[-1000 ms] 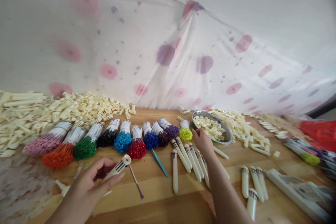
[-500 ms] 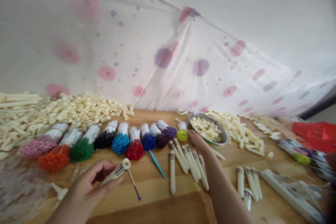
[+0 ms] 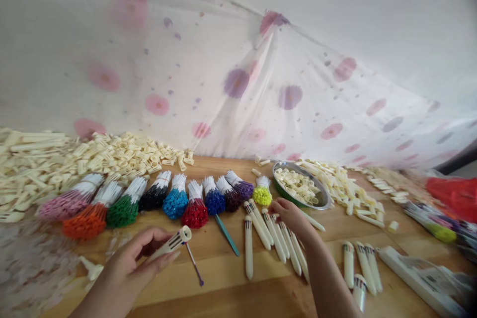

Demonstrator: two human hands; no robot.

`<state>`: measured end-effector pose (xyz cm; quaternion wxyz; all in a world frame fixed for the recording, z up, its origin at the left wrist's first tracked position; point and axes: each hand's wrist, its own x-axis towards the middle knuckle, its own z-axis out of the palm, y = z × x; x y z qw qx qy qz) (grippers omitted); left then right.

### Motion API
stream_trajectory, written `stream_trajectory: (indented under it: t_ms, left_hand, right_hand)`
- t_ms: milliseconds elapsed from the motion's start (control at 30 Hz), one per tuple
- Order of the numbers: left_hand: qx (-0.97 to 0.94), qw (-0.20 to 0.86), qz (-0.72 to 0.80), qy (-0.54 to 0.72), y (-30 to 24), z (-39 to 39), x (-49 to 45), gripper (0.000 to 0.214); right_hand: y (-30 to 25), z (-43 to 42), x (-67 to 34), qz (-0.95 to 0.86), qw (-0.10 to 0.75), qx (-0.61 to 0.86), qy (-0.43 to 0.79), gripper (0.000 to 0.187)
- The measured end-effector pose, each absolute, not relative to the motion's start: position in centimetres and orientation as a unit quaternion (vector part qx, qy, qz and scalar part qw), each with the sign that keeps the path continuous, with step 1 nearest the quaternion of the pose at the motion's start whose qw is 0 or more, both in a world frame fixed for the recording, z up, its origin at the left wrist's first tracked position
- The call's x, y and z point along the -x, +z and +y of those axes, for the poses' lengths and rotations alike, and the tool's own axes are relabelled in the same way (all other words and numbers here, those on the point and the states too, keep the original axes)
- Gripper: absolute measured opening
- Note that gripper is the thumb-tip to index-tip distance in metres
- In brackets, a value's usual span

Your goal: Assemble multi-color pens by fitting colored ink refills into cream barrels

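Note:
My left hand (image 3: 143,261) grips a cream slotted pen barrel (image 3: 173,243), its hollow end tilted up and to the right. A thin refill with a purple tip (image 3: 194,266) extends down from beside that end; whether it is attached or lies on the table, I cannot tell. My right hand (image 3: 290,216) is just in front of the bundle of yellow refills (image 3: 262,194), over the tops of several cream multicolour pens (image 3: 276,236). Its fingers are drawn together, and anything between them is too small or hidden to make out.
Refill bundles stand in a row, among them red (image 3: 195,211), green (image 3: 124,208) and orange (image 3: 85,221). A teal stick (image 3: 227,236) lies before them. Behind sit heaped cream parts (image 3: 122,151) and a metal bowl (image 3: 323,206). A power strip (image 3: 406,278) is at right.
My right hand has drawn back from the yellow refills toward me, its fingers curling together. My left hand keeps its hold on the pen barrel. The whole view has shifted slightly.

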<state>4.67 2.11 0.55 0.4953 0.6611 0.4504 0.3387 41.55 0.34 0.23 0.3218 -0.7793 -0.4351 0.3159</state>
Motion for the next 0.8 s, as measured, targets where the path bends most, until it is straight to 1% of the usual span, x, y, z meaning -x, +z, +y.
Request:
stream_trajectory:
  t_ms: [67,167,200,233,333,433,533,800]
  left_hand:
    - [-0.663,0.491,0.448,0.345,0.3,2.3,-4.7,0.022]
    - [-0.676,0.473,0.44,0.353,-0.1,2.5,-4.7,0.019]
    - [-0.685,0.462,0.438,0.356,-0.1,2.6,-4.6,0.018]
    - [-0.696,0.445,0.434,0.36,-0.1,2.7,-4.5,0.016]
    - [-0.75,0.376,0.403,0.366,0.3,2.9,-4.2,0.016]
    - [-0.803,0.322,0.37,0.338,0.7,2.9,-3.8,0.02]
    - [-0.824,0.297,0.351,0.333,0.8,2.8,-3.7,0.022]
    - [-0.839,0.277,0.349,0.312,1.2,2.8,-4.0,0.023]
  right_hand:
    - [1.9,-1.1,-40.0,-0.465,0.317,0.756,0.334,0.032]
    - [4.7,-3.1,-36.7,-0.513,0.316,0.688,0.404,0.032]
    - [5.4,-3.6,-35.5,-0.525,0.315,0.652,0.448,0.034]
    - [6.0,-3.9,-34.4,-0.527,0.326,0.576,0.534,0.032]
    - [6.2,-4.1,-31.9,-0.507,0.336,0.497,0.619,0.036]
    - [5.2,-3.7,-30.7,-0.444,0.364,0.451,0.683,0.034]
    - [4.2,-3.3,-30.2,-0.41,0.367,0.421,0.721,0.033]
    - [3.9,-3.3,-29.6,-0.407,0.355,0.392,0.744,0.031]
